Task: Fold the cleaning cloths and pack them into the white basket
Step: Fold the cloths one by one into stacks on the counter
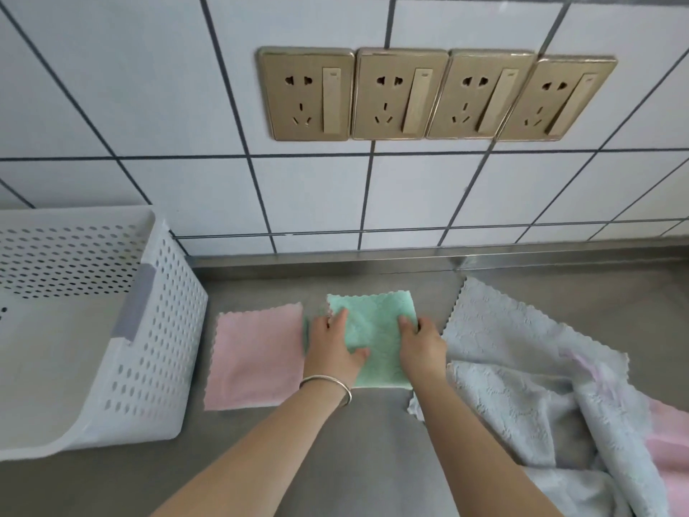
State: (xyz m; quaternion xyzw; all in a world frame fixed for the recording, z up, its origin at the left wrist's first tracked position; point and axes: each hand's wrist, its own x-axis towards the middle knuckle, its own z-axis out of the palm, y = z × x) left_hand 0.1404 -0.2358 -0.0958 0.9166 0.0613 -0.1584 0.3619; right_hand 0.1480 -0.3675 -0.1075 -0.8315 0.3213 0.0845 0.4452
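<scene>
A folded green cloth (pixel 376 330) lies flat on the steel counter in the middle. My left hand (pixel 333 348) presses on its left side with flat fingers. My right hand (pixel 421 343) rests on its right edge, fingers flat over the fold. To the left lies a folded pink cloth (pixel 255 361), untouched. The white perforated basket (pixel 164 330) stands at the far left, with no cloth visible inside. A heap of unfolded grey-blue cloths (pixel 529 386), with a pink one (pixel 667 434) partly under them, lies to the right.
The steel counter (pixel 365 453) runs along a white tiled wall. Several brass-coloured wall sockets (pixel 436 93) sit above the work area. A raised steel lip (pixel 335 261) borders the counter's back edge.
</scene>
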